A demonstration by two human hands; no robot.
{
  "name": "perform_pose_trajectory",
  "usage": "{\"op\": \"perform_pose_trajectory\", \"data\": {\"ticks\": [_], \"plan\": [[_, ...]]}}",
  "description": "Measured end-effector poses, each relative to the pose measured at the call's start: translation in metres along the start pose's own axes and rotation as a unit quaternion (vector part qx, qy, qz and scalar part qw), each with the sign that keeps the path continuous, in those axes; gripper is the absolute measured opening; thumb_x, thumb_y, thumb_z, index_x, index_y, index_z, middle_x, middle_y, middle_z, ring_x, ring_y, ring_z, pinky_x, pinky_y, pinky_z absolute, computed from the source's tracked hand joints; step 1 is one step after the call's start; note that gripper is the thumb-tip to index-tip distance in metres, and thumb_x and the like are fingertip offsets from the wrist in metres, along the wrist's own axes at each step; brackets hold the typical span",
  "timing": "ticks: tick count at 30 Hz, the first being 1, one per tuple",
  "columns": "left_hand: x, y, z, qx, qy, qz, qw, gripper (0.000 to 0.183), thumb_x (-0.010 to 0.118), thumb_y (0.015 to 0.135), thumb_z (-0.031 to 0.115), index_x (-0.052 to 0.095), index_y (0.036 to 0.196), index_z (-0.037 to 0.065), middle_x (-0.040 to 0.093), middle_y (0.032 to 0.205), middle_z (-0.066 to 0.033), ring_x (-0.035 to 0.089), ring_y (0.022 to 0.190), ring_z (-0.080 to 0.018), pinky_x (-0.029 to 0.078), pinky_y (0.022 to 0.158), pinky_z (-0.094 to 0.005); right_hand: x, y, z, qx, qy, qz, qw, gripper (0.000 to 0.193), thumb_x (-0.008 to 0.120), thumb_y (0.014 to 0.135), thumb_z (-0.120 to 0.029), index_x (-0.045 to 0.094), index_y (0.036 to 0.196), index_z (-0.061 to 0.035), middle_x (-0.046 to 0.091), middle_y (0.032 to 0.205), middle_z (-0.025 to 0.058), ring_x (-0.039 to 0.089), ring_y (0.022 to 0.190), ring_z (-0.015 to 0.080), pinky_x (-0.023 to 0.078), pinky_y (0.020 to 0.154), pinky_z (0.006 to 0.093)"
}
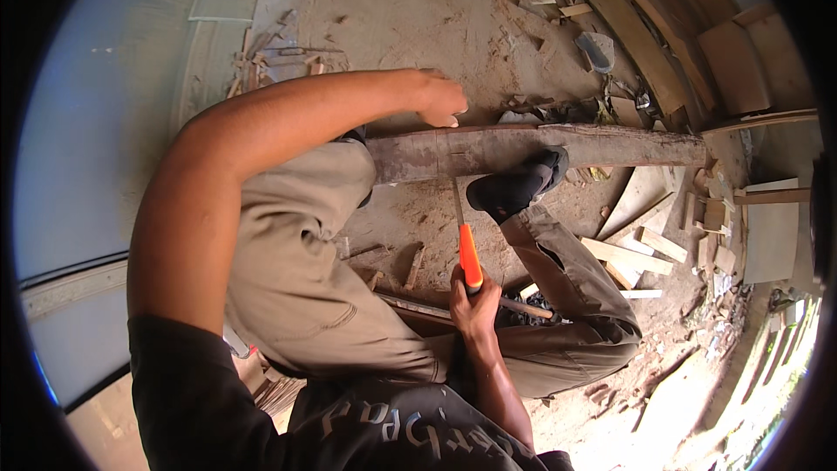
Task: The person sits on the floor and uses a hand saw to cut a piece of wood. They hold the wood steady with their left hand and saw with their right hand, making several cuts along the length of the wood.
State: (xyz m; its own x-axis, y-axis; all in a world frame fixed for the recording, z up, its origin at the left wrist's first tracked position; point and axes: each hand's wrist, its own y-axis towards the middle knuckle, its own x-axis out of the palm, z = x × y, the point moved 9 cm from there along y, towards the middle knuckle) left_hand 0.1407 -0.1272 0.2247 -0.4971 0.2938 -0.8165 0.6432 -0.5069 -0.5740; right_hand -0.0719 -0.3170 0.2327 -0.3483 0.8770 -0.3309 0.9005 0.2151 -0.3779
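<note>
A long, weathered wooden beam (418,155) lies crosswise in front of me, with a thin dark line across it near the middle. My left hand (442,101) is curled closed at the beam's far edge, the thumb side touching the wood; the other fingers are partly hidden. Below the beam, my right hand (475,307) is wrapped round the orange and black handle of a handsaw (470,255). Its narrow blade, seen nearly edge-on, runs up to the beam's near side. My dark-shod right foot (516,187) presses on the beam to the right of the blade.
Pale wood offcuts (628,257) are scattered on the dirt floor (384,22) at right. Boards (636,39) lean at the far right. A large bluish panel (105,139) stands along the left. A broken grey container (596,51) lies beyond the beam.
</note>
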Motion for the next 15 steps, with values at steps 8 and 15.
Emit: {"op": "perform_pose_trajectory", "data": {"ticks": [8, 15], "plan": [[0.081, -0.038, -0.015, -0.001, -0.027, -0.076, 0.997, 0.034, 0.057, 0.089, 0.033, 0.065, 0.103, 0.002, 0.067, 0.098, -0.0177, 0.062, 0.099, -0.0364, 0.047, 0.087, -0.0480, 0.030, 0.010, 0.001, 0.027, -0.054, 0.012, 0.998, 0.020, 0.062, 0.088, -0.016, 0.058, 0.084, 0.0042, 0.054, 0.059, 0.0090, 0.049, 0.059, 0.0090, 0.045, 0.056, 0.0301], [0.131, -0.063, -0.050, -0.023, -0.048, -0.053, 0.997, 0.034, 0.059, 0.088, 0.031, 0.066, 0.100, -0.001, 0.067, 0.096, -0.0199, 0.063, 0.098, -0.0368, 0.049, 0.087, -0.0470, 0.050, 0.022, -0.016, -0.054, -0.037, 0.050, 0.997, 0.019, 0.060, 0.090, -0.014, 0.060, 0.090, 0.0047, 0.055, 0.062, 0.0055, 0.053, 0.064, 0.0085, 0.047, 0.060, 0.0301]]}}
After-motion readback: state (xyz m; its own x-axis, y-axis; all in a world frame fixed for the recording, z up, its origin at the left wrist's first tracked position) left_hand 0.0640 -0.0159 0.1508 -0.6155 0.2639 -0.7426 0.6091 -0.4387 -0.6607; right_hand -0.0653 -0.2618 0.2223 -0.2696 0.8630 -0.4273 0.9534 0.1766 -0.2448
